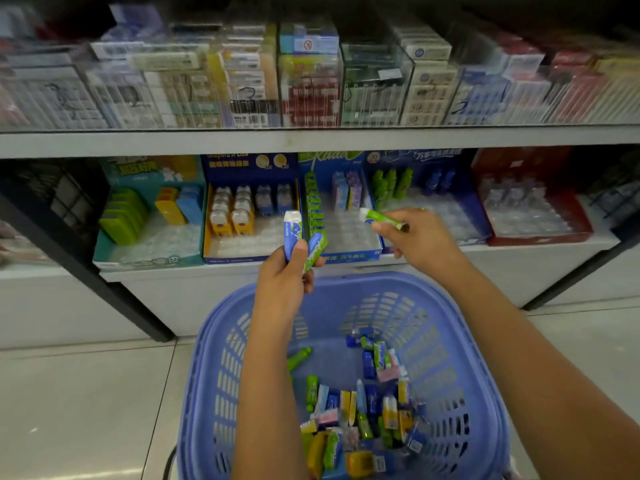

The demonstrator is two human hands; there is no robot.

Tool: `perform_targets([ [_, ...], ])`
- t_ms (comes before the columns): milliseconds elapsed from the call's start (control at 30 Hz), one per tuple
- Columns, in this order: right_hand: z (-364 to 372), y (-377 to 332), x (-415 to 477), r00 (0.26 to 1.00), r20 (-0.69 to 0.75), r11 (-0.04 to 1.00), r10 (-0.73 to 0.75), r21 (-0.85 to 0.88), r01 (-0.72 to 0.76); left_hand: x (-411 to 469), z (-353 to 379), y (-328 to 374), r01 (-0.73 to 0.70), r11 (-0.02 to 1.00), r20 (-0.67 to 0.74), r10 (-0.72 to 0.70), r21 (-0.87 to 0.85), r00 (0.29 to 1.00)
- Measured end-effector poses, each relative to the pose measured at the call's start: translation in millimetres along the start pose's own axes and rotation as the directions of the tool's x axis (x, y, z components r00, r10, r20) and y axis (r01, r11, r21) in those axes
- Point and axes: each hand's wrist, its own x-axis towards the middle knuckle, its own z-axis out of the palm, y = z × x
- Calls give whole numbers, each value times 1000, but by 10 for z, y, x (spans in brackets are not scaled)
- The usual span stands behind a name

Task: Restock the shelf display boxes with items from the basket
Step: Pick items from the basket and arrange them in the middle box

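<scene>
Hands over a shopping basket, in front of a shop shelf, is what I see from the head camera.

The left hand (pixel 282 282) is near the middle. Its thumb and curled fingers grip two small packs: a blue and white pack (pixel 292 233) standing upright and a green and blue pack (pixel 317 249) leaning to the right.

The right hand (pixel 422 240) is further right and a little farther away. Its fingertips pinch a slim green pack (pixel 381 218) that lies almost level, with its white end pointing left.

Both hands are just in front of the blue display box (pixel 346 254) on the lower shelf (pixel 173 271). A row of green packs (pixel 313 206) runs along that box's left side. A few blue and purple packs stand at the back, and the rest is bare clear tray.

To its left are a blue and yellow box (pixel 249 251) and a teal box (pixel 149 261). To its right I see a box with green bottles (pixel 391 185) and a red box (pixel 540 233).

Nearest to me, the purple-blue basket (pixel 381 284) sits on the tiled floor (pixel 69 393). A loose heap of small mixed packs (pixel 363 410) lies in its bottom.

The upper shelf (pixel 311 138) carries clear cases of blurred cartons.
</scene>
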Motion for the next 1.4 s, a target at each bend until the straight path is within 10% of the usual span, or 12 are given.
perform_targets([
  [533, 368, -452, 1271, 989, -46, 973, -140, -190, 129, 219, -50, -74, -25, 996, -70, 20, -81, 997],
  [833, 485, -388, 1451, 965, 194, 909, -174, -346, 233, 291, -52, -137, 1, 997, -80, -7, -75, 997],
  [1400, 526, -501, 1353, 990, 36, 923, -139, -358, 143, 265, -49, -115, 26, 998, -18, -27, -55, 999],
])
